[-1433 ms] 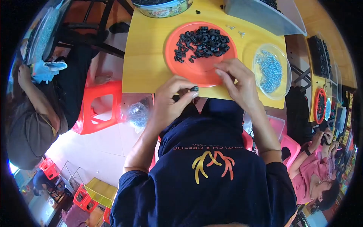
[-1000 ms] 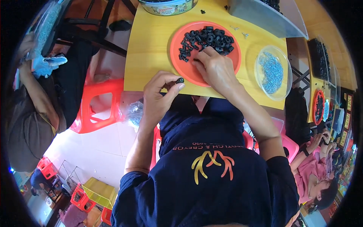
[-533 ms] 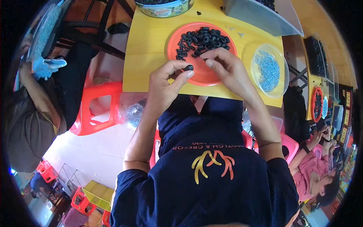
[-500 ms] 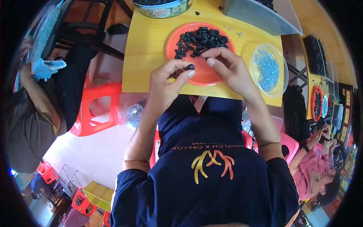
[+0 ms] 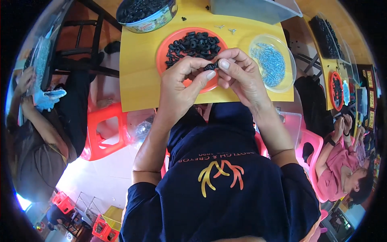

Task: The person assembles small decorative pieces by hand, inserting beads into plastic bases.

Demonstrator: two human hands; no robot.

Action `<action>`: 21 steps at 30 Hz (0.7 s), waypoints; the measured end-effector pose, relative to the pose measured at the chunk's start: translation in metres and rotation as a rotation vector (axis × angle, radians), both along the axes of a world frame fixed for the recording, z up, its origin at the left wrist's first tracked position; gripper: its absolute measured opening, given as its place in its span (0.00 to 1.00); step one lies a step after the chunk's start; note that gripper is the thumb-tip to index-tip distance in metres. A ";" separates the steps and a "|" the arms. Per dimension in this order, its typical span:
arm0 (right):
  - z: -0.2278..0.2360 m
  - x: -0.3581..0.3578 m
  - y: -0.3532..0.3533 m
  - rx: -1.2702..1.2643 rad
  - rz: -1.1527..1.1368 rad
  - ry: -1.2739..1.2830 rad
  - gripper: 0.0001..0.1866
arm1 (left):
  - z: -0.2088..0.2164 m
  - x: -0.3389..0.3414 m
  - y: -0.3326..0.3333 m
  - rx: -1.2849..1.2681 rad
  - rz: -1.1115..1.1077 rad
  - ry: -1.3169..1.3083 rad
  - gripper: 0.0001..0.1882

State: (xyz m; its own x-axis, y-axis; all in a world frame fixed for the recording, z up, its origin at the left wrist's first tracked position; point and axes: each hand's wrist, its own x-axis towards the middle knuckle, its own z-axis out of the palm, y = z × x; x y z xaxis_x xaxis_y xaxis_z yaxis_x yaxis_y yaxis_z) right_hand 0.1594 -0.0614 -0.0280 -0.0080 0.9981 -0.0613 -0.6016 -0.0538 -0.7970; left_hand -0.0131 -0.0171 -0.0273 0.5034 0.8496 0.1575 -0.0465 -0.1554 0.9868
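Between thumb and forefinger, my left hand (image 5: 180, 82) pinches a small round black plastic part (image 5: 209, 67). My right hand (image 5: 246, 80) is closed too, its thumb and forefinger holding a tiny dark piece (image 5: 217, 63) against that part. Both hands meet above the front of a red-orange plate (image 5: 160, 54), partly covering it. Several loose black plastic parts (image 5: 197, 44) are heaped on the plate. Right of my right hand, a round clear tub (image 5: 293, 74) holds many small bluish, shiny pieces (image 5: 269, 64).
At the back left of the yellow table (image 5: 137, 80) stands a round tin (image 5: 151, 25) full of black parts. A grey translucent bin (image 5: 246, 14) sits at the back. Small silvery pieces (image 5: 232, 31) lie behind the plate. People sit at both sides; a red stool (image 5: 93, 133) is at left.
My hands have come together; the right hand has brought its small piece from over the plate to the black part in the left. The whole view has shifted and turned slightly.
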 end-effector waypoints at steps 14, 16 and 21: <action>-0.003 0.004 -0.014 0.160 -0.226 -0.290 0.09 | 0.007 0.015 0.001 -0.023 -0.026 -0.024 0.10; -0.001 0.005 -0.014 0.151 -0.242 -0.280 0.09 | 0.010 0.020 0.000 -0.042 -0.007 -0.045 0.08; 0.000 0.008 -0.014 0.208 -0.248 -0.358 0.09 | 0.010 0.022 0.001 -0.047 0.014 -0.039 0.07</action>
